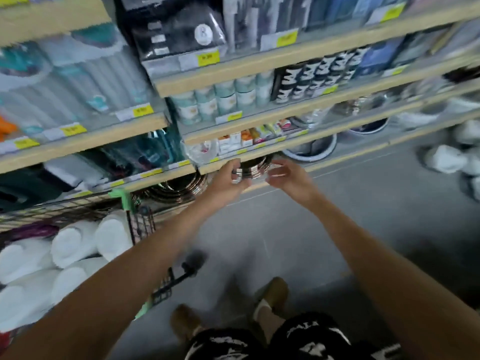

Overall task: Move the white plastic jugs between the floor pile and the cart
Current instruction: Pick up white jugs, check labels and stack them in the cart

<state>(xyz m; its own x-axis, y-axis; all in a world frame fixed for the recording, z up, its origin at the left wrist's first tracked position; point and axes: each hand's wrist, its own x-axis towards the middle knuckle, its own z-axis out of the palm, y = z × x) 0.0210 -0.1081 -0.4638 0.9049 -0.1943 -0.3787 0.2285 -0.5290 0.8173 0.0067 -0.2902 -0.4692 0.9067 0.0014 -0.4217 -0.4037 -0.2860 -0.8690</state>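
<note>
Several white plastic jugs (pixel 72 242) lie packed in a black wire cart (pixel 141 224) at the lower left. More white jugs (pixel 446 158) sit in a blurred pile on the floor at the far right. Both my arms reach forward over the floor, between the cart and the pile. My left hand (pixel 226 178) has loosely curled fingers and holds nothing. My right hand (pixel 288 178) is beside it with relaxed fingers, also empty. Both hands hover in front of the lowest shelf edge, apart from any jug.
Store shelves (pixel 233 81) with packaged goods and yellow price tags fill the back. Stacked metal plates (pixel 176 188) sit on the bottom shelf behind my hands. Grey floor (pixel 337 216) lies ahead; my feet (pixel 272 292) are below. The view is motion-blurred.
</note>
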